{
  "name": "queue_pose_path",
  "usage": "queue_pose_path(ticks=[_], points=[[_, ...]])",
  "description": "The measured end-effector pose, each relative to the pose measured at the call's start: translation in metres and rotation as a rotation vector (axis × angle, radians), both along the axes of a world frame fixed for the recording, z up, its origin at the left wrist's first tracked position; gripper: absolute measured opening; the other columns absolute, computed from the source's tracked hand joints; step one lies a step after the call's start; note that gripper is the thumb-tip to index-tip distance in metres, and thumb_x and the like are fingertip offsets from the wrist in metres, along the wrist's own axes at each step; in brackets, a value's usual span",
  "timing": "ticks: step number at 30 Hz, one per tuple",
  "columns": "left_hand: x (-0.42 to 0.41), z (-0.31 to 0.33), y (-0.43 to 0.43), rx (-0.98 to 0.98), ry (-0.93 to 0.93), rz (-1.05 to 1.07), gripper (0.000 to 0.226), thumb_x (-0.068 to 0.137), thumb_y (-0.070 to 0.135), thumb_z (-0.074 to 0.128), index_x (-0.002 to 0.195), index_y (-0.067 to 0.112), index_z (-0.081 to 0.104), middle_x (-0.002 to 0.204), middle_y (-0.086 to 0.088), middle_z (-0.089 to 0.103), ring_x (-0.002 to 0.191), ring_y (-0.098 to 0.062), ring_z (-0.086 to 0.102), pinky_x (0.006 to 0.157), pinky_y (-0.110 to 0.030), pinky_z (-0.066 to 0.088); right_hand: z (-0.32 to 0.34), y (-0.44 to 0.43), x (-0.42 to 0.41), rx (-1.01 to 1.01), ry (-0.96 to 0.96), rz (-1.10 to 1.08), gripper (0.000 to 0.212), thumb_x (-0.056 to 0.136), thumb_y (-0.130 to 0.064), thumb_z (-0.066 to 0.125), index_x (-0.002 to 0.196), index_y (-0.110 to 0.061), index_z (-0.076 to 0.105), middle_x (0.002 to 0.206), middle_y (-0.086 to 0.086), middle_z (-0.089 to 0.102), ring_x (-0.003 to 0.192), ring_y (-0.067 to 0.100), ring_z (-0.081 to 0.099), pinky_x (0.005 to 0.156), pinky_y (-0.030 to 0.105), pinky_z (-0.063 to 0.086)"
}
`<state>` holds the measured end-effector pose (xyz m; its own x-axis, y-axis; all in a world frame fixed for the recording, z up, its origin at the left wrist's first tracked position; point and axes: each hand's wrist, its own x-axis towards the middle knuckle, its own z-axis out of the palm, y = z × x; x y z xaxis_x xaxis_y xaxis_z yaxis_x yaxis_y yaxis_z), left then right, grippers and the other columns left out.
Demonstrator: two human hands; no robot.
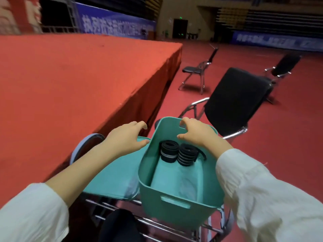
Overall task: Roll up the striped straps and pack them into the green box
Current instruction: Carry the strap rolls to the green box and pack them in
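Two rolled striped straps (168,152) lie side by side at the green box's (174,213) far end, just below the right hand (196,132), whose fingers (183,121) clasp the far rim; the left hand (125,137) hovers alongside, loosely curled, empty.

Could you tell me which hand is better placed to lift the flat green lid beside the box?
Left, probably: the left hand hovers open over the lid, while the right hand grips the green box at its far rim.
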<state>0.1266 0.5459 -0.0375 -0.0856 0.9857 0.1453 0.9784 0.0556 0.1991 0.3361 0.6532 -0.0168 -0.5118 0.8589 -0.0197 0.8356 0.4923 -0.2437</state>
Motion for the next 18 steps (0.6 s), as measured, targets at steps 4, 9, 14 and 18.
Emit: queue_pose_path(ticks=[4, 9, 14, 18], points=[[-0.029, 0.029, -0.041, 0.042, 0.067, 0.098, 0.048, 0.09, 0.051, 0.056, 0.13, 0.027, 0.045, 0.129, 0.001, 0.054, 0.114, -0.023, 0.056, 0.091, -0.039, 0.047, 0.031, -0.025, -0.035, 0.092, 0.015, 0.129, 0.05, 0.088, -0.04, 0.061, 0.131, -0.02, 0.045, 0.127, 0.009, 0.05, 0.118, 0.031, 0.051, 0.093, 0.041, 0.044], [-0.076, 0.058, -0.119, 0.052, 0.121, 0.308, 0.049, 0.09, 0.05, 0.055, 0.131, 0.026, 0.044, 0.129, -0.001, 0.054, 0.116, -0.025, 0.054, 0.093, -0.039, 0.046, 0.05, -0.067, -0.107, 0.127, 0.113, 0.357, 0.052, 0.086, -0.043, 0.062, 0.131, -0.022, 0.046, 0.128, 0.005, 0.048, 0.117, 0.027, 0.05, 0.095, 0.041, 0.045], [-0.118, 0.075, -0.232, 0.052, 0.176, 0.584, 0.051, 0.091, 0.054, 0.052, 0.133, 0.027, 0.042, 0.13, -0.001, 0.054, 0.116, -0.024, 0.053, 0.094, -0.038, 0.045, 0.06, -0.132, -0.192, 0.177, 0.219, 0.649, 0.049, 0.086, -0.047, 0.062, 0.127, -0.023, 0.05, 0.127, 0.005, 0.048, 0.121, 0.026, 0.047, 0.096, 0.042, 0.043], [-0.127, 0.08, -0.33, 0.041, 0.22, 0.826, 0.055, 0.09, 0.057, 0.05, 0.136, 0.029, 0.039, 0.132, 0.0, 0.052, 0.117, -0.024, 0.052, 0.095, -0.037, 0.042, 0.064, -0.207, -0.254, 0.206, 0.306, 0.901, 0.049, 0.086, -0.052, 0.061, 0.125, -0.024, 0.052, 0.126, 0.003, 0.048, 0.123, 0.025, 0.045, 0.096, 0.041, 0.042]])
